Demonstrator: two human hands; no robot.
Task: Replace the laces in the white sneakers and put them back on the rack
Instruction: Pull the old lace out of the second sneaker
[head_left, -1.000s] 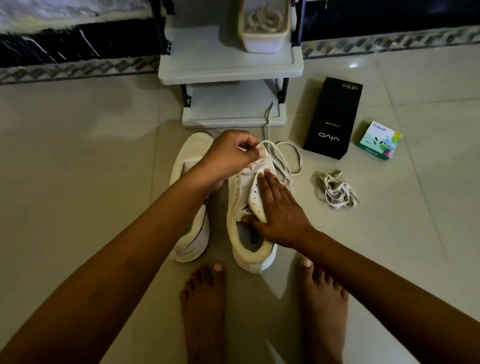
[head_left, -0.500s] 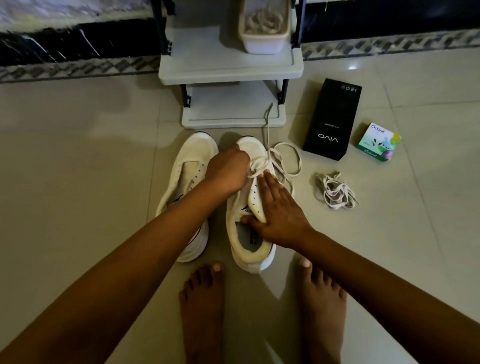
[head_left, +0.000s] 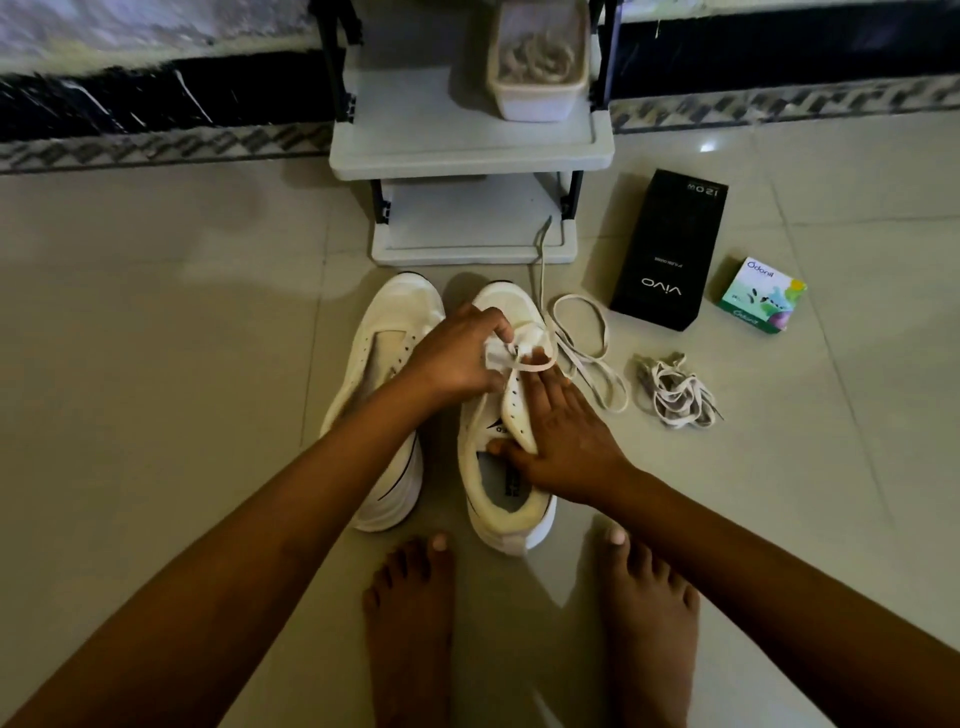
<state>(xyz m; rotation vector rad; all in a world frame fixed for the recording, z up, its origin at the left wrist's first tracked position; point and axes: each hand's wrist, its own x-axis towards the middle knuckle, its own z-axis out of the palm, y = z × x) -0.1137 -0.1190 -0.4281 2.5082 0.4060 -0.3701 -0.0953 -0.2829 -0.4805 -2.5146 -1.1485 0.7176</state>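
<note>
Before the rack (head_left: 467, 150), a left hand (head_left: 457, 358) pinches the lace (head_left: 535, 368) at a white sneaker (head_left: 511, 304)'s lowest eyelets while the right hand (head_left: 566, 447) lies flat on its tongue — threading barely begun, an even pull through likely next.

Two white low-top sneakers stand side by side at frame centre, toes toward the grey plastic two-shelf rack (head_left: 467, 150). The left sneaker (head_left: 384, 364) has empty eyelets. A white flat lace (head_left: 532, 368) crosses the right sneaker (head_left: 511, 514), its ends trailing right.
</note>
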